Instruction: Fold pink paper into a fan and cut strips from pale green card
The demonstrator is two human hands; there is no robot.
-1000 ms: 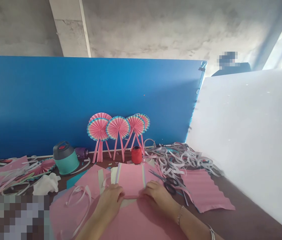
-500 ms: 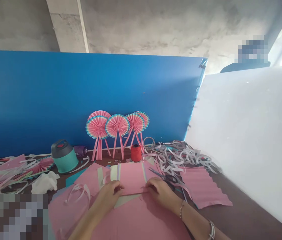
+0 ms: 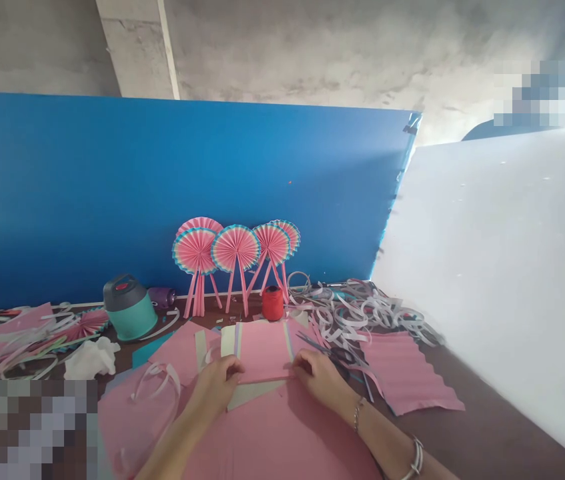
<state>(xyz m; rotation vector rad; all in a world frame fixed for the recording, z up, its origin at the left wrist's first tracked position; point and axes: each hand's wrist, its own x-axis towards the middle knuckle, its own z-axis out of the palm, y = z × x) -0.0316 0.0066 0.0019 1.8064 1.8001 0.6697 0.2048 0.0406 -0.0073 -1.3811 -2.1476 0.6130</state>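
Note:
A pink paper sheet [image 3: 263, 350] with pale striped bands along its sides lies in front of me, its near edge folded into a narrow strip. My left hand [image 3: 218, 381] pinches that edge at the left corner, fingers curled. At the right corner my right hand [image 3: 323, 377] is closed on the same edge, thumb and fingertips together. Pale green paper [image 3: 256, 396] shows beneath the fold, over a large pink sheet [image 3: 282, 443]. Scissors [image 3: 318, 345] with dark handles lie just beyond my right hand, partly hidden by it.
Finished pink paper fans [image 3: 235, 249] stand against the blue panel [image 3: 87, 187], behind a red spool of thread [image 3: 273, 304]. Curled white strips [image 3: 362, 310] and a pleated pink sheet [image 3: 412, 372] lie right. Left are a teal-and-grey container [image 3: 129, 310] and crumpled tissue [image 3: 91, 358]. A person is beyond the white partition.
Both hands keep hold of the paper's near edge with hardly any movement. The camera view has shifted slightly. The person behind the partition appears farther right.

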